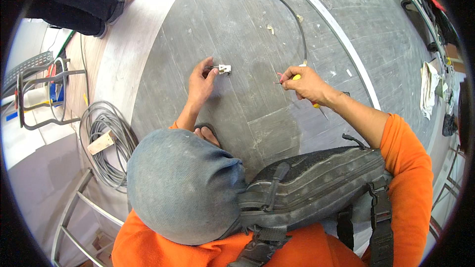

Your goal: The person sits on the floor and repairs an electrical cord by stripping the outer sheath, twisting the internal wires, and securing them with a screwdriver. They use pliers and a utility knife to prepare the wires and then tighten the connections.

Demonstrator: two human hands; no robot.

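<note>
Between the fingertips of my left hand (202,83) is a small white plastic connector (224,69) with dark metal parts, held above the grey floor. A thin dark piece lies along those fingers; its kind is unclear. To the right, my right hand (308,85) is closed around a yellow-handled screwdriver (297,77), its thin shaft sticking out below the palm. The end of a black cable (304,44) meets this same hand, and short red wire ends (280,74) show at the fingertips. My fingers hide how the cable is gripped. The two hands are apart.
A coil of grey cable (111,143) lies at left by a metal frame (81,195). Another person's legs (74,0) stand at far left. A pale metal strip (341,34) crosses the floor at right. My black bag (311,188) hangs before me.
</note>
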